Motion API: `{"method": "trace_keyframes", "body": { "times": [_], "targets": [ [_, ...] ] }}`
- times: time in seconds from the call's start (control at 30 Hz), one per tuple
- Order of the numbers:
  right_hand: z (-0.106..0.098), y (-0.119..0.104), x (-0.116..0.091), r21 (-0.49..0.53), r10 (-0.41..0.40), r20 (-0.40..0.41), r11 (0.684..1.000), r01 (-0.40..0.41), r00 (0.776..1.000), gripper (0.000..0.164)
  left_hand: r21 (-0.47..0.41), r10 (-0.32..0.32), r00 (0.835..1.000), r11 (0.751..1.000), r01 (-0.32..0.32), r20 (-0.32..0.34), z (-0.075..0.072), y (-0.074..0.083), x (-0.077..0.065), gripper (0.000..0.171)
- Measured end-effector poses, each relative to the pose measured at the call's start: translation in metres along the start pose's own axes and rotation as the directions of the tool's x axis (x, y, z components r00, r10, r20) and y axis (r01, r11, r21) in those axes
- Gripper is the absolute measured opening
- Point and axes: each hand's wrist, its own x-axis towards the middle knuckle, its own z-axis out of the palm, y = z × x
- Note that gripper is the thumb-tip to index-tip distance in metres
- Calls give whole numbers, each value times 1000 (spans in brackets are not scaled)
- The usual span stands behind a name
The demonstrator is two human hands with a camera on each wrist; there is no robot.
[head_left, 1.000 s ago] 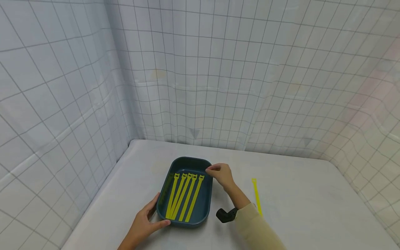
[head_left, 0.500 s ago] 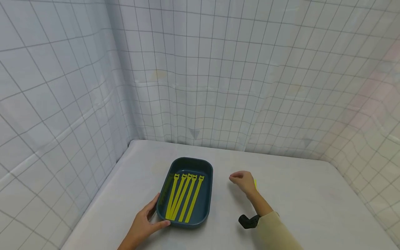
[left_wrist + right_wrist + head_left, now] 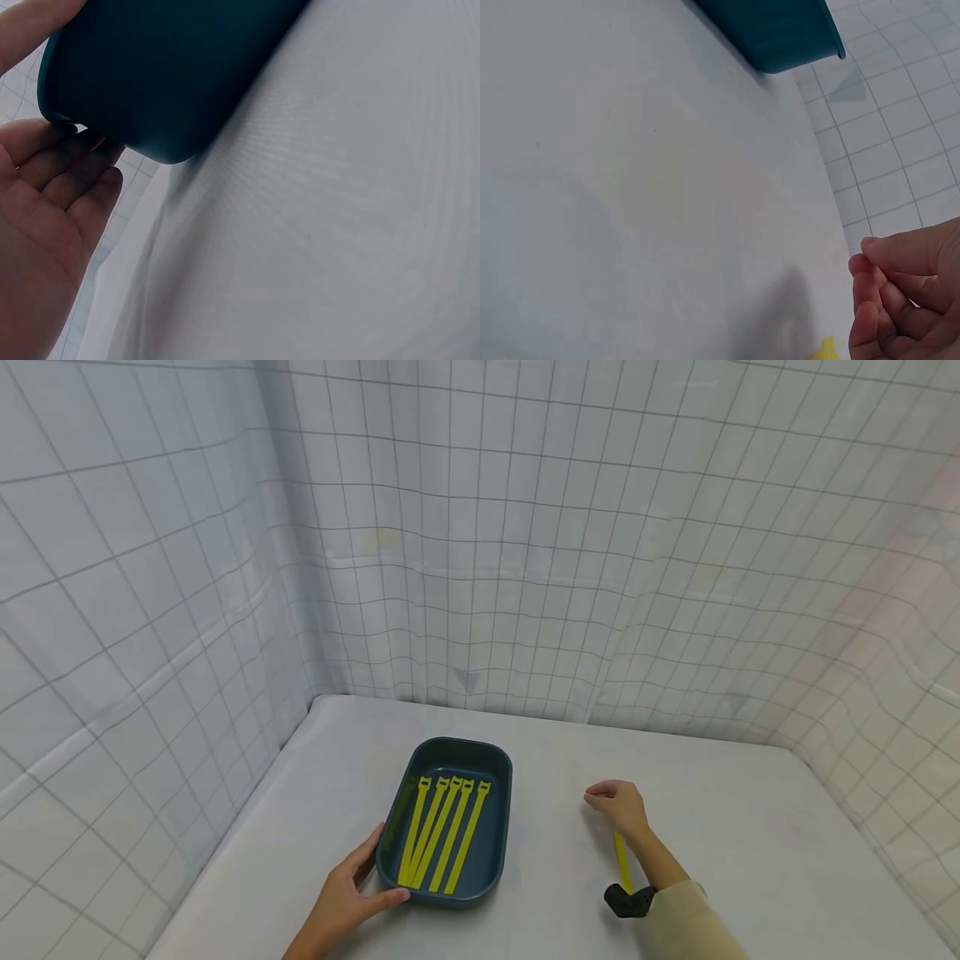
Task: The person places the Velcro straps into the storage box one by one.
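My left hand [image 3: 347, 889] holds the near left corner of a dark teal tray [image 3: 492, 843], its thumb on the near rim and its fingers along the left side. Several yellow hook-and-loop cable ties [image 3: 451, 837] lie side by side in the tray, slotted heads at the far end. To the right, my right hand [image 3: 622, 806] hovers over another yellow cable tie [image 3: 622, 857] lying on the table, hiding its head in the head view. Nothing is between the right fingers, which are loosely bent with the thumb near the forefinger. The right wrist view catches this tie's tip [image 3: 825, 351] below them.
A white cloth covers the table [image 3: 712, 827]. White grid-patterned curtains [image 3: 480, 568] hang at the back and on both sides. A black device [image 3: 628, 902] sits on my right wrist and overlaps the lower end of the loose tie.
My right hand has moved from the tray's far right corner rightward and nearer me, over the loose tie. The left hand, the tray and the ties inside have stayed put.
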Motion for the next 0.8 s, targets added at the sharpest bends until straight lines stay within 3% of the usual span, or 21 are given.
{"method": "trace_keyframes", "body": {
  "times": [0.2, 0.4, 0.57, 0.8],
  "targets": [
    [-18, 16, 5, -81, -57, -69, 995, 51, 996, 12, -2, 1, 1000, 1000, -1, 1, 1, -1, 1, 94],
    [-35, 31, 10, -159, -25, -142, 987, 2, 990, 14, 10, -1, 1000, 1000, 1, 3, 1, 0, 1, 94],
    [-40, 38, 12, -167, 2, -136, 986, -25, 991, 16, 19, 3, 1000, 1000, -3, -3, 0, -1, 1, 94],
    [-33, 45, 22, -156, 55, -83, 985, -68, 995, 22, 32, 10, 1000, 999, -10, -9, 1, -2, 1, 93]
  ]
}}
